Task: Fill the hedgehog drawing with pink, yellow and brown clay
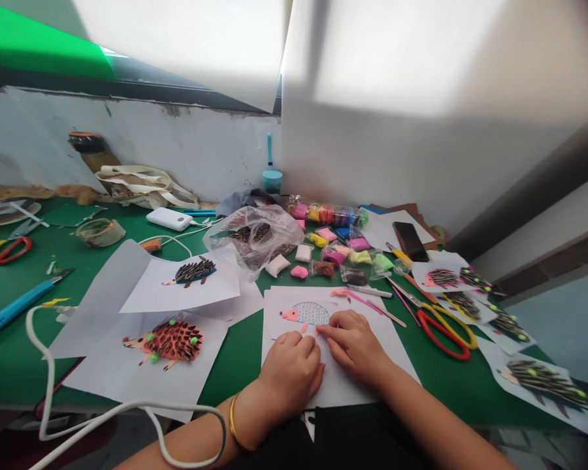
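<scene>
A green-topped craft table (10,365), read from left to right. At the far left lie red-handled scissors (12,250) and a blue-handled craft knife (17,305), with a roll of tape (100,232) behind them and a white cable (49,385) looping across the near edge. Next come two finished hedgehog pictures on white sheets: one with dark spines (192,271) and, nearer the viewer, a red-brown hedgehog (169,341) dotted with green clay beads. A white power bank (168,219) and a crumpled clear plastic bag (257,238) sit further back. At centre, the person's left hand (290,375), a gold bangle on its wrist, rests loosely curled and palm down on the near part of a white sheet (347,388); it grips nothing visible. Just beside it the right hand (355,343) presses its fingertips, drawn together, onto the same sheet directly below the hedgehog outline (308,314), whose snout is already pink; whether a bit of clay lies pinched under them cannot be told. Behind the sheet are packets of coloured modelling clay (333,245). To the right lie a black phone (410,240), red-and-yellow scissors (445,329) and a row of further hedgehog sheets (512,326) along the table edge.
</scene>
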`<state>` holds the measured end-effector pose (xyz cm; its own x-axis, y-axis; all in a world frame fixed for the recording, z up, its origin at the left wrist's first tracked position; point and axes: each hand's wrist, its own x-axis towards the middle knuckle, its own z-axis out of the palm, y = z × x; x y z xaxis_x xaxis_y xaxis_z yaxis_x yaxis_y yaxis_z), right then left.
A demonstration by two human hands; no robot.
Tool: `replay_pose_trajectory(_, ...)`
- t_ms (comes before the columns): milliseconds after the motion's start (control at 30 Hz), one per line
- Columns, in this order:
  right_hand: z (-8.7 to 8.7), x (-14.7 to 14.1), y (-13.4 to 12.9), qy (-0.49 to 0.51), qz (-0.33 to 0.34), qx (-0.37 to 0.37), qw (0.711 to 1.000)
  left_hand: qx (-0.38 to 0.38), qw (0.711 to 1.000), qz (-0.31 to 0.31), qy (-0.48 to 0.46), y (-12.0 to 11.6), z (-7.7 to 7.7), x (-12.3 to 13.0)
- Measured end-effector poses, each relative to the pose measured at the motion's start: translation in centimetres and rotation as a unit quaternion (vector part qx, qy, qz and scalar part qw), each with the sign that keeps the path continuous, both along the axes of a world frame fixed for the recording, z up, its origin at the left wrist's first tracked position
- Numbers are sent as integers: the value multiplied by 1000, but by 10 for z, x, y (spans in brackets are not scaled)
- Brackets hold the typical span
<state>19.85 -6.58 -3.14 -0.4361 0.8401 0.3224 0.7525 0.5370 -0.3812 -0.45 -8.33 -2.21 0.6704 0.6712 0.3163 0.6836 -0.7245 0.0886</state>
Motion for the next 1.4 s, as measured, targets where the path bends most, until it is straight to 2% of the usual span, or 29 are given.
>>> replay_pose_trajectory(300, -1, 1, 1, 0, -12, 3, 1000, -1, 1000, -1, -1, 0, 1, 0)
replay_pose_trajectory(567, 2, 1, -2, 11, 37, 32, 999, 4, 1000, -2, -10, -1, -1, -1)
replay_pose_trajectory(1200, 3, -1, -2, -15, 45, 28, 998, 14, 1000, -5, -18, 0, -4, -1)
replay_pose_trajectory(1400, 0, 3, 0, 39, 20, 32, 998, 9, 1000, -5, -11, 0, -2, -1)
